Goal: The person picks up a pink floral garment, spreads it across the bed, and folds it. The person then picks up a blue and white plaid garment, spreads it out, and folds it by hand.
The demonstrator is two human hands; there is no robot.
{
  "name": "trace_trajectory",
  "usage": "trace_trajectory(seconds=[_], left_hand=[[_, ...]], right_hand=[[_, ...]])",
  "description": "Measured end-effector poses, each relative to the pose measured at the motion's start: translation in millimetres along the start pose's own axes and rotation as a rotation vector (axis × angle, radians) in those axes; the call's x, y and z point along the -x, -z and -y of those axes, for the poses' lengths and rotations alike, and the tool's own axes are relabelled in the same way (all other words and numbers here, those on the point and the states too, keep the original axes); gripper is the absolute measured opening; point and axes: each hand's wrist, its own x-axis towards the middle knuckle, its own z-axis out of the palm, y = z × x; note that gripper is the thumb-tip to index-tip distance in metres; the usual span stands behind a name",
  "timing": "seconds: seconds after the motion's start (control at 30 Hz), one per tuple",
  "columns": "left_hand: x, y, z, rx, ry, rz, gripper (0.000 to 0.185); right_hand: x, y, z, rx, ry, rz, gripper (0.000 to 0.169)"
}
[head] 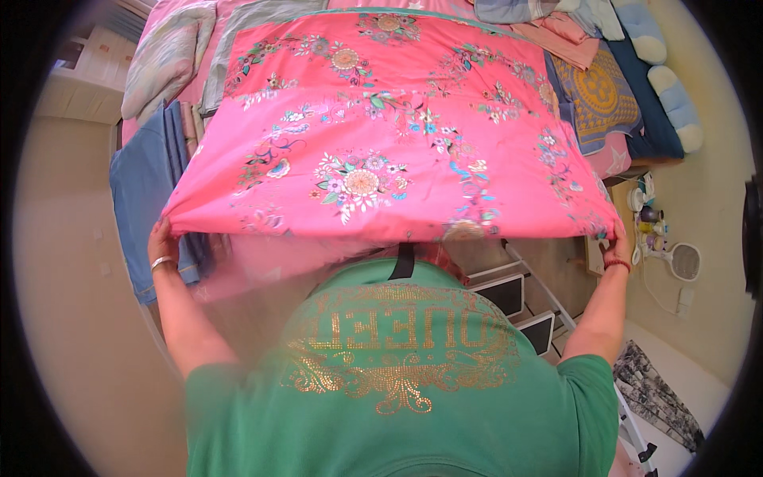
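Observation:
A bright pink floral cloth, perhaps a duvet cover or sheet, spreads wide over the bed in front of me. Its near edge is lifted and drawn taut between my hands. My left hand, with a bracelet at the wrist, grips the near left corner. At the near right corner, my right hand, with a red bracelet, holds the cloth. The far part lies on the bed and shows a green border at its far edge. A crease crosses the cloth's middle.
Folded blue cloths hang at the bed's left side, below a pale quilt. A patterned yellow-and-grey cloth and folded clothes lie at right. A stepladder stands at my right, near a bedside table with small containers.

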Motion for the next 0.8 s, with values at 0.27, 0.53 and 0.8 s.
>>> trace_trajectory(seconds=[0.27,0.53,0.8], left_hand=[[54.5,26.7,33.4,-0.233,0.290,0.088,0.018],[28.2,-11.1,64.6,-0.568,0.343,0.053,0.011],[67.6,-0.5,6.3,0.007,0.151,-0.176,0.018]], right_hand=[[44.9,32.2,-67.5,-0.096,-0.330,0.058,0.037],[33.6,-6.2,-54.3,0.009,-0.453,0.132,0.022],[50.9,3.6,-19.0,-0.225,0.091,0.071,0.023]])
